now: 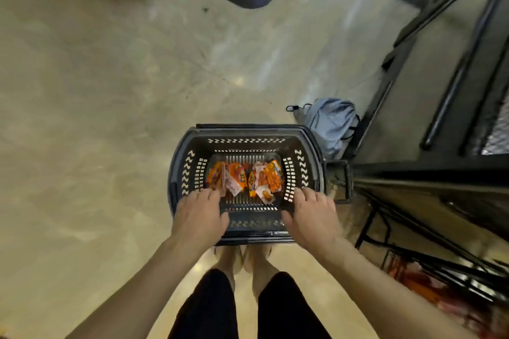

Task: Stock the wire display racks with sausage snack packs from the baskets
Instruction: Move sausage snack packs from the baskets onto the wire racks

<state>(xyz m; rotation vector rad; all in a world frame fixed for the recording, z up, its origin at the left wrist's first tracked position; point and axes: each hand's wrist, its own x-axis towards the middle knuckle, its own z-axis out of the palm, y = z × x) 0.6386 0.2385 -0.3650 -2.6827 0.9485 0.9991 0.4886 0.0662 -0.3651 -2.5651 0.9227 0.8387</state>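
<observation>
A black plastic basket (248, 133) sits on the tan floor (110, 118), just ahead of the person's feet, with its long axis running from 9 to 3 o'clock. On its bottom lie the orange sausage snack packs (245, 177), bunched in a loose row that also runs 9 to 3. Most stand on edge, and their long sides point roughly from 12 to 6.

Both hands reach down into the basket, apart from each other, with the packs at 12 o'clock between them. The left hand (199, 215) has its fingertips at the pack at the 9 o'clock end; I cannot tell whether they pinch it. The right hand (312, 216) is spread and relaxed against the inner wall at 3 o'clock, just beside the row, holding nothing.

A blue-grey bag (332, 124) lies at 1 o'clock of the basket, and a black rack (429, 173) stands at 3 o'clock.
</observation>
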